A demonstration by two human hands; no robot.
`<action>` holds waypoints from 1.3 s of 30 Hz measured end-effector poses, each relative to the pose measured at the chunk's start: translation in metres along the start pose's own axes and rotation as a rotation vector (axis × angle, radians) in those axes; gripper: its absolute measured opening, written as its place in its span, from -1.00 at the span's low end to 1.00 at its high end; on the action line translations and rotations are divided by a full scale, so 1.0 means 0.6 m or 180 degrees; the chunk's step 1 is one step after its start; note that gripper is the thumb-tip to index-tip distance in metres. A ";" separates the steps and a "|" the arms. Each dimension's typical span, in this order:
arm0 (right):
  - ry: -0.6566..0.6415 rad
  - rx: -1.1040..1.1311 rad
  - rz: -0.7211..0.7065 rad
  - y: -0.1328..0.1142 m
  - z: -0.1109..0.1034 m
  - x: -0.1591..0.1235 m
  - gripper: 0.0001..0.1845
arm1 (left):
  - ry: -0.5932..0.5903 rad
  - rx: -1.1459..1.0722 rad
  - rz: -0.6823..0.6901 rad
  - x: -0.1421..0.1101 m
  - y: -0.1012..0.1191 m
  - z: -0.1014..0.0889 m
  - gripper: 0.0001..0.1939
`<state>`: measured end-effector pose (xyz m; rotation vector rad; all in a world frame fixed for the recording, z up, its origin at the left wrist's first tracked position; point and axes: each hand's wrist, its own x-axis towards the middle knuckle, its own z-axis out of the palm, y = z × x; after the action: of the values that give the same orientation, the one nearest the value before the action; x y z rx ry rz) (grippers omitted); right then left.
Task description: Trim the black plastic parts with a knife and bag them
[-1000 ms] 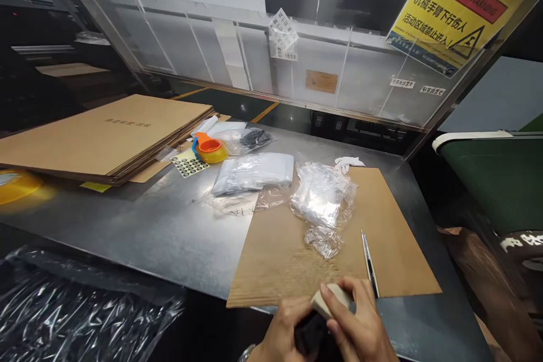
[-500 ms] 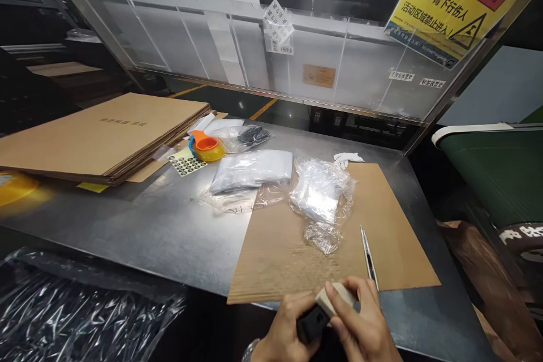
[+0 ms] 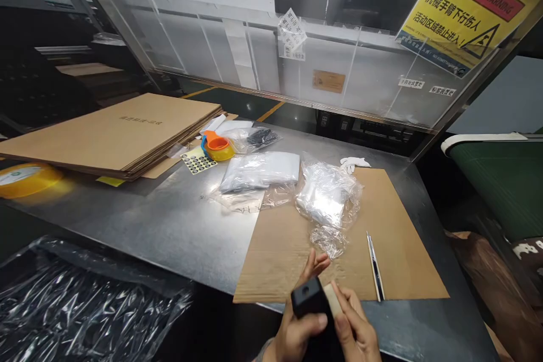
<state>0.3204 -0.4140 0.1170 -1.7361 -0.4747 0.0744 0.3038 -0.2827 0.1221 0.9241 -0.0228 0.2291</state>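
My left hand (image 3: 293, 329) is wrapped round a black block-shaped part (image 3: 307, 297) with a small round hole in its end face, its thumb across the near side and its other fingers stretched out behind. My right hand (image 3: 357, 327) pinches a small cream-coloured block (image 3: 332, 298) against the part's right side. The lower end of the black part fades into the dark below the bench edge. Just beyond both hands lies a brown cardboard sheet (image 3: 275, 263). On it, a slim utility knife (image 3: 375, 268) rests near my right hand, with crumpled clear plastic bags (image 3: 328, 195) farther back.
Cardboard sheets (image 3: 127, 130) are stacked at the left of the metal bench (image 3: 169, 226). Around them are tape rolls (image 3: 31, 180), a tape dispenser (image 3: 218, 146) and a sticker sheet (image 3: 198, 160). Bagged white items (image 3: 261, 169) and a white glove (image 3: 354, 164) lie farther back; black plastic (image 3: 85, 305) fills the lower left.
The black part has been turned up so its holed end shows, and the cream block has shifted onto its right side. My left fingers have stretched out behind it. The camera view has shifted slightly left.
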 end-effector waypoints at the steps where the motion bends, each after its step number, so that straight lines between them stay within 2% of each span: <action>1: -0.0041 -0.0030 0.0038 0.012 0.000 -0.007 -0.57 | 0.0121 -0.0357 -0.0146 0.003 0.001 0.000 -0.28; 5: -0.0344 -0.0206 0.0205 0.049 -0.022 -0.031 -0.56 | 0.0501 -0.1555 -0.1084 0.017 0.023 -0.001 -0.41; 8: -0.0022 -0.0512 0.0235 0.042 -0.046 -0.029 -0.59 | 0.0608 -0.1863 -0.1621 0.026 0.038 0.001 -0.48; 11: 0.0183 -0.0833 -0.0215 0.006 -0.058 -0.010 -0.60 | 0.0564 -0.1842 -0.2089 0.027 0.035 0.006 -0.32; 14: -0.0075 -0.1245 -0.1004 -0.031 -0.048 0.011 -0.59 | 0.0363 -0.1666 -0.2548 0.018 0.020 0.011 -0.19; 18: -0.0615 -0.1773 -0.1614 -0.045 -0.030 0.031 -0.51 | 0.0240 -0.1550 -0.2514 0.002 0.003 0.017 -0.17; 21: -0.0626 -0.1980 -0.1544 -0.039 -0.034 0.041 -0.43 | -0.0042 -0.1318 -0.2782 -0.007 -0.003 0.019 -0.06; 23: -0.0559 -0.2045 -0.1404 -0.039 -0.037 0.045 -0.43 | -0.0103 -0.1206 -0.2777 -0.008 -0.003 0.020 -0.05; 27: -0.0700 -0.2473 -0.1638 -0.054 -0.029 0.043 -0.54 | 0.0365 -0.1530 -0.2315 0.002 0.006 0.023 -0.34; 29: -0.0755 -0.2805 -0.1665 -0.062 -0.021 0.037 -0.60 | 0.0496 -0.1876 -0.2377 0.009 0.012 0.028 -0.39; 31: -0.0847 -0.2952 -0.1637 -0.063 -0.013 0.029 -0.60 | 0.0614 -0.2194 -0.2633 0.015 0.016 0.032 -0.40; 35: -0.0917 -0.2669 -0.1808 -0.039 -0.006 0.002 -0.56 | 0.1014 -0.2452 -0.2920 0.023 0.014 0.028 -0.61; 39: -0.0499 -0.2108 -0.1699 -0.002 -0.005 -0.023 -0.56 | 0.1246 -0.2524 -0.2817 0.032 0.011 0.008 -0.70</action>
<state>0.3080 -0.4214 0.1160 -2.1859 -1.1608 -0.3693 0.3215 -0.2790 0.1325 0.0310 0.6081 -0.4118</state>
